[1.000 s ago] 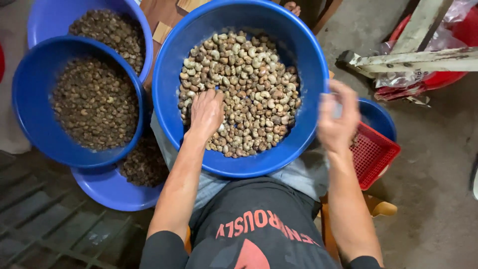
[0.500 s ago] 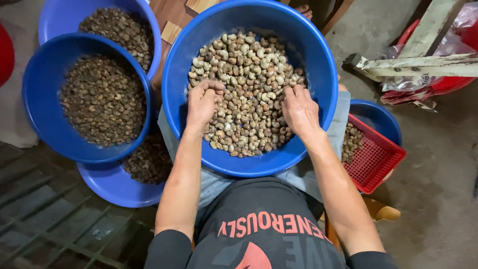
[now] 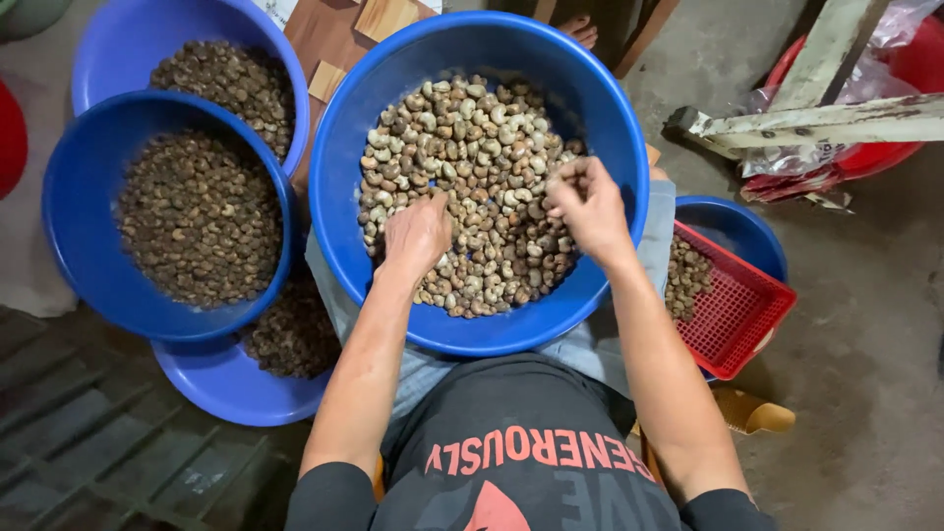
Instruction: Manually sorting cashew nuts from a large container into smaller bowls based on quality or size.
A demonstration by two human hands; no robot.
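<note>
Two hands in the big basin [image 3: 619, 147], both shifted since half a second ago: left hand [image 3: 417, 234] now flat, fingers together, pressed on the nuts [image 3: 472, 157] at 6 o'clock; right hand [image 3: 586, 206] lifted at 3 o'clock, pinching nuts. Three side basins [image 3: 69, 187] at 9 o'clock. Red basket [image 3: 739, 307] at 4 o'clock. Concrete floor [image 3: 865, 344], rims crowded.

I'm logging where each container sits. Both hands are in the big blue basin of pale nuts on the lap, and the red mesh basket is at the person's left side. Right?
Not quite. The head view shows the red mesh basket at the person's right side, not the left. The rest holds: the left hand and right hand are both in the big blue basin of pale nuts on the lap.
</note>
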